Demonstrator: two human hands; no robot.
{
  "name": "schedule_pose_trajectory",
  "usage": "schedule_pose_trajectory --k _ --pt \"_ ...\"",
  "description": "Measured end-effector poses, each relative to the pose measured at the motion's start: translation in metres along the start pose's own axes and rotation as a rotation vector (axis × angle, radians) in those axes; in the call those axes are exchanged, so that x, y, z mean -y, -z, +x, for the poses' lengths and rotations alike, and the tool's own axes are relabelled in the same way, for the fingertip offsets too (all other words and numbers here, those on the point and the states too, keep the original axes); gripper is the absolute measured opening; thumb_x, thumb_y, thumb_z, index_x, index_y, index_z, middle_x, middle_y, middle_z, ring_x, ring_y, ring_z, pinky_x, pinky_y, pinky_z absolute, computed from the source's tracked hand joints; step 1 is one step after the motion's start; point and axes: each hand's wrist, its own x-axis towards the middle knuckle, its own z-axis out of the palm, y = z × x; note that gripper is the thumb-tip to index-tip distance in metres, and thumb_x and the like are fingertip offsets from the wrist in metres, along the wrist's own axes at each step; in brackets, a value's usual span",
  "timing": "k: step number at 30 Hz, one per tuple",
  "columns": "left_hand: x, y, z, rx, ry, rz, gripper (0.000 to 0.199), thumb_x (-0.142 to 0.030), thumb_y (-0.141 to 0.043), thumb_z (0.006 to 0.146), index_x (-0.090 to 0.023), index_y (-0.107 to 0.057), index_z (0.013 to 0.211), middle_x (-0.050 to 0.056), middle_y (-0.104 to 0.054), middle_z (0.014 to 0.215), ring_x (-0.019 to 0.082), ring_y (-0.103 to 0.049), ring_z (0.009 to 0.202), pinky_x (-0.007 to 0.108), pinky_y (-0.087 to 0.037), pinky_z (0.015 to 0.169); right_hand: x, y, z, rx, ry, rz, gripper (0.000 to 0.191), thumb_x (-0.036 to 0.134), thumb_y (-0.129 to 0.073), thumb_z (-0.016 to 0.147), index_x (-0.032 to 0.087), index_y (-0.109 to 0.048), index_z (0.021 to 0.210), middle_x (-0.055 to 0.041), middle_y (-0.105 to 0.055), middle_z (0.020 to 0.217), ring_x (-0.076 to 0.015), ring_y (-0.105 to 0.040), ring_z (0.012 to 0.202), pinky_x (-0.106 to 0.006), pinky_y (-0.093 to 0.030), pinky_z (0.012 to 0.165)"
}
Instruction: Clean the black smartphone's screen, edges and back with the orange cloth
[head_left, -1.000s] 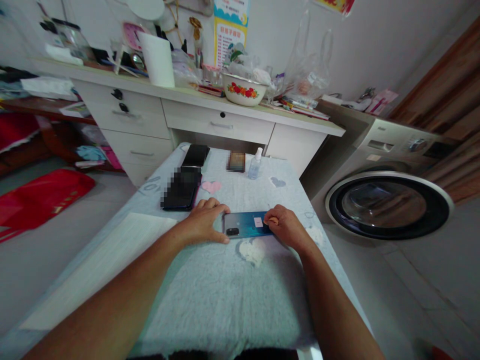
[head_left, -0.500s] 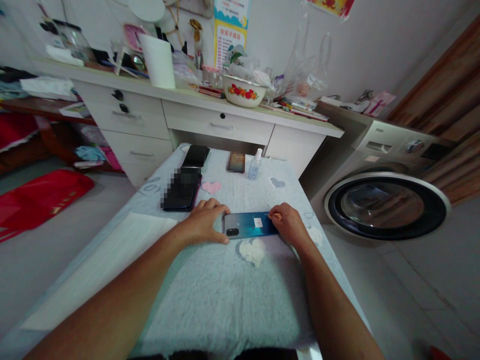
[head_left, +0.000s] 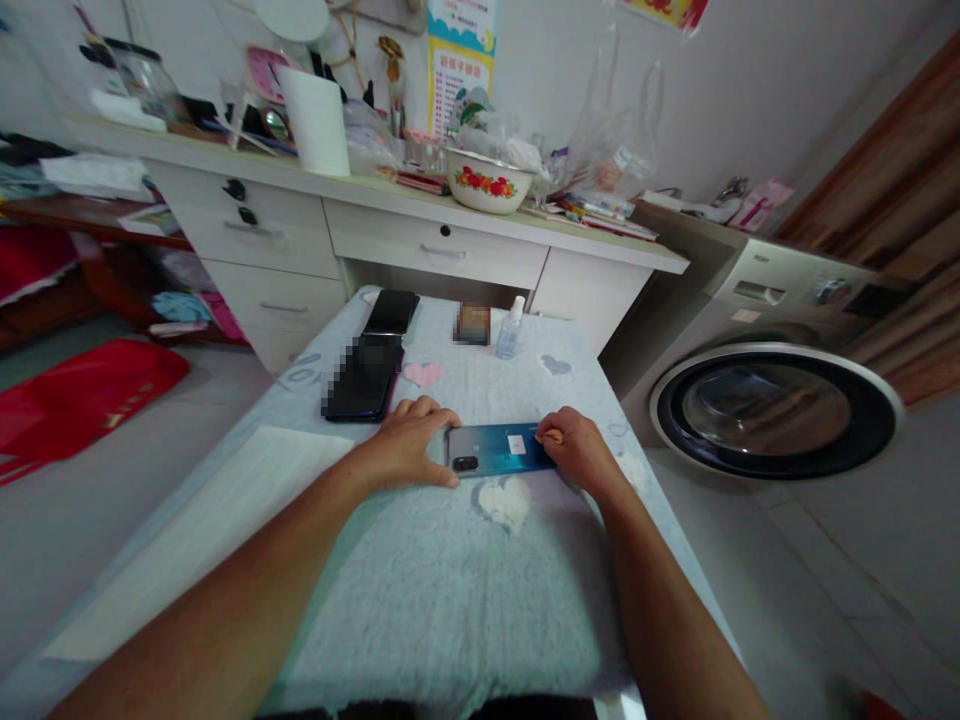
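Observation:
A blue smartphone [head_left: 491,459] lies back side up on the cloth-covered table, its camera bump at the left end and a small white label in the middle. My left hand [head_left: 411,445] holds that left end, thumb at the near edge and fingers at the far edge. Over the right end, my right hand [head_left: 576,445] is closed with the fingertips pressed down on the phone's back. A small orange-tan bit shows at those fingertips; whether it is a held thing or a finger I cannot tell.
Two dark phones, one nearer [head_left: 364,380] and one farther [head_left: 391,313], lie at the left. Behind stand a clear spray bottle [head_left: 509,332] and a blurred brown item [head_left: 472,324]. A white sheet [head_left: 202,530] lies under my left forearm. A washing machine [head_left: 750,300] stands right.
My right hand has shifted very slightly on the phone's right end. My left hand and the phone stay in place.

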Motion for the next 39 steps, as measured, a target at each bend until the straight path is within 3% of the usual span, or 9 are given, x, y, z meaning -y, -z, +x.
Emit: schedule_pose_trajectory --k 15,30,39 --pt "-0.003 0.002 0.000 0.004 0.010 -0.011 0.073 -0.055 -0.073 0.053 -0.030 -0.053 0.118 0.006 -0.049 0.119 0.032 -0.043 0.111 0.040 -0.036 0.093 0.013 0.005 -0.006 0.134 0.140 0.153 0.023 0.002 -0.052 0.072 0.019 -0.067 0.074 -0.0005 -0.058 0.079 -0.0117 -0.053 0.073 -0.022 -0.039 0.069" --pt "-0.001 0.000 0.000 -0.006 0.000 0.000 0.073 -0.056 -0.074 0.053 -0.030 -0.053 0.117 0.006 -0.049 0.118 0.030 -0.044 0.110 0.038 -0.036 0.093 -0.006 -0.002 0.002 -0.010 0.010 -0.010 0.013 0.014 -0.057 0.079 0.018 -0.069 0.082 -0.0030 -0.058 0.083 -0.0137 -0.052 0.078 -0.024 -0.036 0.071" --pt "-0.002 0.001 0.000 0.001 0.007 0.004 0.074 -0.056 -0.075 0.053 -0.030 -0.053 0.119 0.006 -0.048 0.119 0.031 -0.044 0.111 0.039 -0.036 0.093 -0.010 -0.002 0.004 -0.063 -0.078 -0.056 0.016 0.012 -0.055 0.078 0.018 -0.069 0.079 -0.0035 -0.060 0.082 -0.0139 -0.053 0.077 -0.024 -0.037 0.072"
